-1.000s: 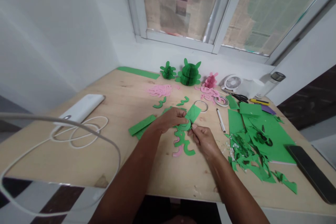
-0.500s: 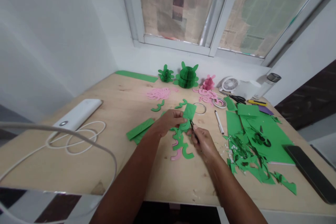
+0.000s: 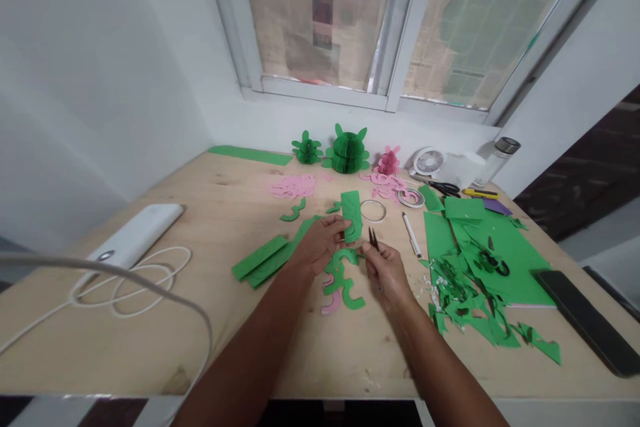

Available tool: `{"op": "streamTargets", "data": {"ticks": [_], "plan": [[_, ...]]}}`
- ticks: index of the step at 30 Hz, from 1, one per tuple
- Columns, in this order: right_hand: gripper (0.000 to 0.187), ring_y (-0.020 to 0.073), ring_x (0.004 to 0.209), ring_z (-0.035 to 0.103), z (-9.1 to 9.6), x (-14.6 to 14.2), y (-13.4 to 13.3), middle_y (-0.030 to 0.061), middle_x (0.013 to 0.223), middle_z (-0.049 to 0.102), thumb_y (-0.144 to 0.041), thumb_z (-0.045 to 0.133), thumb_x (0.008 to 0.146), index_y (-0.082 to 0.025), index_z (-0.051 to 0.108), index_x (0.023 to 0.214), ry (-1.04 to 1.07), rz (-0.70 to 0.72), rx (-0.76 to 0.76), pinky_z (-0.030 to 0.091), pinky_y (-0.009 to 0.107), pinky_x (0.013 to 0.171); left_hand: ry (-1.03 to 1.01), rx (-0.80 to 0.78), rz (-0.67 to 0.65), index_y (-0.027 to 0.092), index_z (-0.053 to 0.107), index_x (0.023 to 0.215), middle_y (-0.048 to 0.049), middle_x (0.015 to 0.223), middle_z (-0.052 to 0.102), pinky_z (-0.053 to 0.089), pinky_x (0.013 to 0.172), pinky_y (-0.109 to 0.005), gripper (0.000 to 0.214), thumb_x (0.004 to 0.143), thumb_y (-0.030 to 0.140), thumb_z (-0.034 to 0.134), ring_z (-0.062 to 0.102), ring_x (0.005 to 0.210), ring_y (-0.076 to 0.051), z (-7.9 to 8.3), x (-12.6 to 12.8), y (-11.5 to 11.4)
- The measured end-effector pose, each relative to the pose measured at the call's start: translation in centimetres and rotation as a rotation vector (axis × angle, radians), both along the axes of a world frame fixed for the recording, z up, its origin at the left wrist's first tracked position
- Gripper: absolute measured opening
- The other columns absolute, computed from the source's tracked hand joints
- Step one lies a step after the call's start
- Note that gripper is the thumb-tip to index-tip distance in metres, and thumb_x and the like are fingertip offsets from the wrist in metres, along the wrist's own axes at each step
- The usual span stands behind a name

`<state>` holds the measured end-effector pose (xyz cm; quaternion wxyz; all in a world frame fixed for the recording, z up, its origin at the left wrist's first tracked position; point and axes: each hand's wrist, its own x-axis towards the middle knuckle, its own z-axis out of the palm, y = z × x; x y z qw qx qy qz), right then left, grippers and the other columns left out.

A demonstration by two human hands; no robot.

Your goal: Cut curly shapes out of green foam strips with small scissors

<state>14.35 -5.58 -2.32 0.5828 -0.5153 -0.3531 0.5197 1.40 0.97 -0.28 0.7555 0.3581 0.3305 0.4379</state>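
Observation:
Between the thumb and fingers of my left hand [image 3: 320, 240] is a green paper strip [image 3: 352, 207], held upright above the table. My right hand [image 3: 387, 270] grips small scissors [image 3: 373, 238], whose dark blades point up and away, slightly apart and just right of the strip. A bit of green paper seems to be at my right fingertips, too small to make out. Curved green paper cutouts [image 3: 354, 302] lie below my hands, with a pink paper cutout [image 3: 330, 305] partly beneath them. Folded green strips [image 3: 260, 257] rest left of my left hand.
Green paper scraps [image 3: 463, 297] heap over green sheets [image 3: 530, 260] on the right, beside a dark phone [image 3: 590, 320]. A white pen [image 3: 412, 235] and tape rolls [image 3: 410, 197] lie nearer the middle. Paper figures [image 3: 349, 150] stand behind. A white power bank [image 3: 140, 233] with cable sits left.
The scissors have come away from the green strip, which now stands more upright in my left hand. The head view has shifted slightly, moving the whole scene left.

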Motion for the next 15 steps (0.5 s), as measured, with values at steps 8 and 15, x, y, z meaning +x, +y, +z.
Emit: {"op": "streamTargets", "data": {"ticks": [8, 15], "plan": [[0.039, 0.0056, 0.04, 0.018, 0.0, 0.2, 0.6, -0.0118, 0.046, 0.029, -0.044, 0.077, 0.057, -0.016, 0.066, 0.083, 0.088, -0.193, 0.059, 0.008, 0.024, 0.041, 0.09, 0.0, -0.063, 0.016, 0.053, 0.064, 0.0, 0.063, 0.061, 0.048, 0.059, -0.024, 0.03, 0.063, 0.029, 0.08, 0.057, 0.057, -0.01, -0.5, 1.0, -0.5], [0.025, 0.0059, 0.039, 0.02, -0.9, 0.7, 0.8, -0.0109, 0.045, 0.032, -0.037, 0.071, 0.061, -0.017, 0.063, 0.074, 0.049, -0.186, 0.058, 0.012, 0.024, 0.041, 0.124, 0.035, -0.166, 0.016, 0.06, 0.067, -0.0026, 0.068, 0.065, 0.047, 0.063, -0.026, 0.025, 0.063, 0.031, 0.08, 0.061, 0.064, -0.013, -0.9, 1.3, -0.9]]}}
